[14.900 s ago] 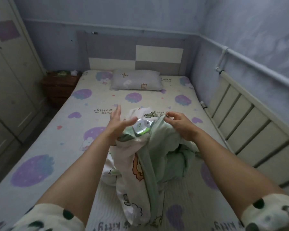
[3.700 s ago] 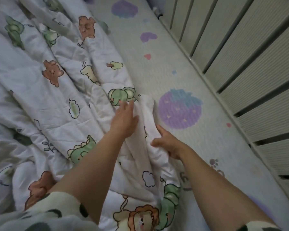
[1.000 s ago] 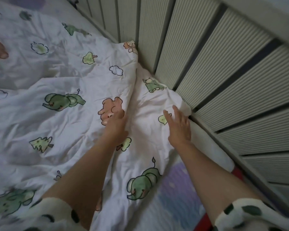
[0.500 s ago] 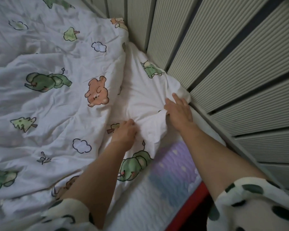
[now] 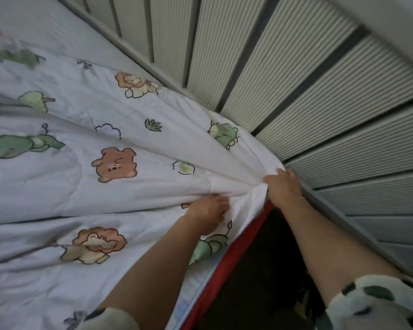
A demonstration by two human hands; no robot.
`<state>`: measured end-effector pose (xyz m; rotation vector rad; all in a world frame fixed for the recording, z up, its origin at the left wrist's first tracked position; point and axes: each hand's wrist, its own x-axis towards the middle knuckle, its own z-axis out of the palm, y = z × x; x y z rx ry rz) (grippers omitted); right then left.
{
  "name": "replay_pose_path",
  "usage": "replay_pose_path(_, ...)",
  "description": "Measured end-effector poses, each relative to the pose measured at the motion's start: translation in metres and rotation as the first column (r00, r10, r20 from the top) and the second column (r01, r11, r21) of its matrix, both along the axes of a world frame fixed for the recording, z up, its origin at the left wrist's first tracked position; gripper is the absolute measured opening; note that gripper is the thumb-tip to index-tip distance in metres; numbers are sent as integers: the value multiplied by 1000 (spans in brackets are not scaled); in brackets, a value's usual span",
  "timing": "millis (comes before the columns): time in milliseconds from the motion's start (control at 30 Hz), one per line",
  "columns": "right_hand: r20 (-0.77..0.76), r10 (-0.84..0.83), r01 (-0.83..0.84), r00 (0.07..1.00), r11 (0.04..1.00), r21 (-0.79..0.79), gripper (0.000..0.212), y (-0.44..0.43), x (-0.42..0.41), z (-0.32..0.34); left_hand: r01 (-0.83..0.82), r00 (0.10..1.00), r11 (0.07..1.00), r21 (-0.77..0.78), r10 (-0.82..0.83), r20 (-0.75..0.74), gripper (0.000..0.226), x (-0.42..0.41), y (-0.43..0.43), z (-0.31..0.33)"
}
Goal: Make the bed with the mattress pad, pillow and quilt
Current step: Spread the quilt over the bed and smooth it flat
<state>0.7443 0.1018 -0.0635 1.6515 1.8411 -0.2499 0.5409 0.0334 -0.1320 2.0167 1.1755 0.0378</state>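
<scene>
Spreading the quilt (image 5: 129,110): my left hand (image 5: 208,214) and right hand (image 5: 284,188) both clamp its corner beside the rail (image 5: 308,96). Next, I'd tug it flat.

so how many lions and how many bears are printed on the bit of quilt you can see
lions: 2
bears: 1
total: 3 clear prints on the quilt; an orange scrap by the left hand is too hidden to name
</scene>
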Motion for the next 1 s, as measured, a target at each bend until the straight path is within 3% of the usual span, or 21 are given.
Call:
replay_pose_path(133, 11, 34, -35, 999, 999, 25, 33, -3, -3, -16, 2, 998, 1000, -28, -4, -64, 30, -3, -8, -3)
replay_pose_path(300, -114, 236, -196, 965, 940, 280, 36, 6, -49, -7, -275, 961, 961, -29, 276, 30, 30, -38, -6, 13)
replay_pose_path(567, -411, 475, -369, 778, 875, 314, 43, 2, -216, 11, -544, 825, 830, 124, 556, -102, 33, -162, -23, 48)
replay_pose_path(667, -480, 541, -439, 691, 841, 318, 48, -19, -286, 13, -634, 741, 756, 161, 654, -152, 32, -219, -54, 55)
replay_pose_path(800, -506, 645, -566, 573, 758, 325, 38, -63, -370, 14, -723, 625, 668, 174, 741, -247, 32, -297, -117, 61)
replay_pose_path(1000, -637, 669, -697, 383, 662, 276, 34, -152, -460, -2, -876, 385, 465, 126, 833, -397, 45, -384, -228, 63)
